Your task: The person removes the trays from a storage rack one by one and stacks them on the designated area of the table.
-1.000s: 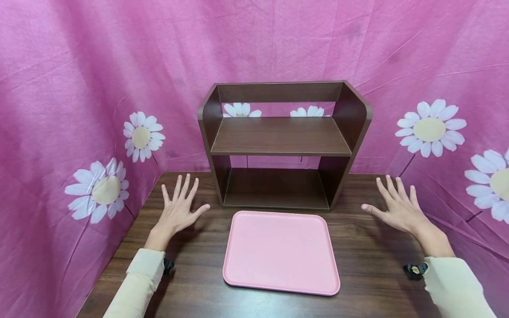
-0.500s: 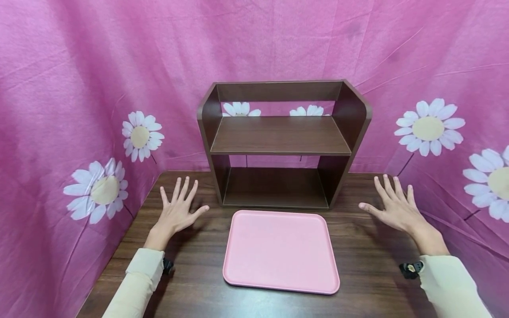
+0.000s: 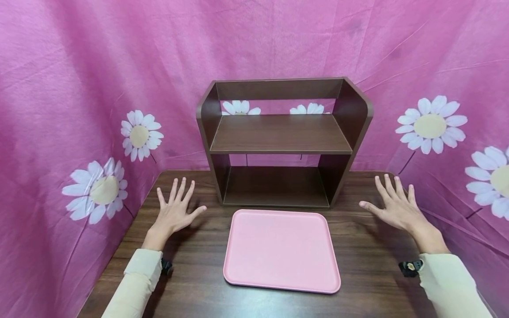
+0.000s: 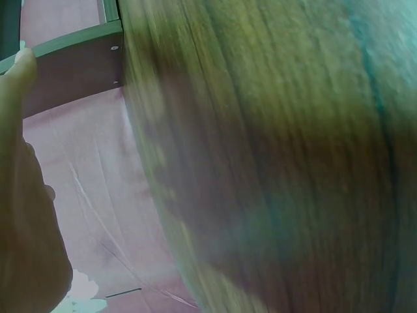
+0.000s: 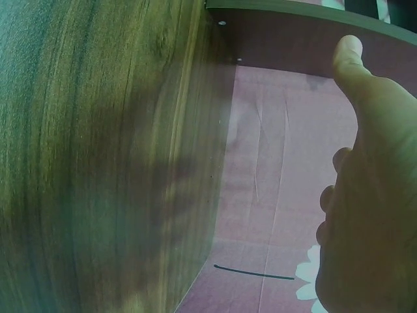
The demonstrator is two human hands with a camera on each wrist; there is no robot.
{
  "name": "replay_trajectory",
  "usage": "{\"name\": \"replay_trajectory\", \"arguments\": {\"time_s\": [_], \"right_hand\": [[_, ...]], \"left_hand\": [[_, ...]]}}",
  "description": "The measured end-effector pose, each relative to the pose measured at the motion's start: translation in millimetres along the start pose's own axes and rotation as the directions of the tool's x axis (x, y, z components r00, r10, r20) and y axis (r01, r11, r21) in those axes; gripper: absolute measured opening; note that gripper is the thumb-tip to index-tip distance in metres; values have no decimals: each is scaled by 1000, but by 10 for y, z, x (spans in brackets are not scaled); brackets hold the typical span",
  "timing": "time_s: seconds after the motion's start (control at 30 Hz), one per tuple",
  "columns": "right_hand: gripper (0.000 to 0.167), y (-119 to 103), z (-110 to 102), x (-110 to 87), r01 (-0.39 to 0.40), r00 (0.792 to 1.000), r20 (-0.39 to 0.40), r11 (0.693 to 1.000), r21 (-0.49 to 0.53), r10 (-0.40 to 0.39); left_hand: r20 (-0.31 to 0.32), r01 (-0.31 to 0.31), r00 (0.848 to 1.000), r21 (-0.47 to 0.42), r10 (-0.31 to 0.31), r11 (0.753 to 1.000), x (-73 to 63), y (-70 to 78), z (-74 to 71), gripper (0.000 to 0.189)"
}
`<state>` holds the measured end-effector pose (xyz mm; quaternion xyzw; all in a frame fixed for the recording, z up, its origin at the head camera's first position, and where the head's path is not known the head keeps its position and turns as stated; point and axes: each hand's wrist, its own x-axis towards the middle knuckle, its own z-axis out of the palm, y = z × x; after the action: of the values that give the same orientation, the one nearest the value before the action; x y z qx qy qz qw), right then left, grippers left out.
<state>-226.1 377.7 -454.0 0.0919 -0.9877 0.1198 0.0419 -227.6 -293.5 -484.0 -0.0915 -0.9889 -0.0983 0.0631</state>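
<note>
My left hand (image 3: 173,215) is held over the left part of the table, fingers spread and straight, with nothing in it. On the other side my right hand (image 3: 397,212) has its fingers spread the same way and holds nothing. Between the hands lies a pink rectangular tray (image 3: 281,251) with a raised rim. Behind it stands a dark brown two-tier shelf (image 3: 280,132) with nothing on either level. In the left wrist view the hand (image 4: 29,215) is apart from the wood surface; the right wrist view shows the hand (image 5: 374,176) likewise apart from it.
The dark wood table (image 3: 199,282) reaches back to a pink curtain (image 3: 278,39) printed with white daisies, which hangs behind and along both sides. Black straps (image 3: 410,268) sit at both wrists, under light sleeves (image 3: 137,276).
My left hand has shifted slightly to the left. The right hand moved a little left at first, then stayed nearly still. Tray and shelf have not moved.
</note>
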Motion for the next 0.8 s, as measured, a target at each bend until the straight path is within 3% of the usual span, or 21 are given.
{"name": "replay_trajectory", "arguments": {"time_s": [0.4,0.8], "right_hand": [[105,9,22,-67,-9,1000,20,1000,-2,9],[105,-3,6,-105,-20,999,49,1000,-16,20]], "left_hand": [[48,14,999,12,-15,1000,-73,-41,-33,100],[50,15,999,13,-15,1000,-95,-59,-49,100]]}}
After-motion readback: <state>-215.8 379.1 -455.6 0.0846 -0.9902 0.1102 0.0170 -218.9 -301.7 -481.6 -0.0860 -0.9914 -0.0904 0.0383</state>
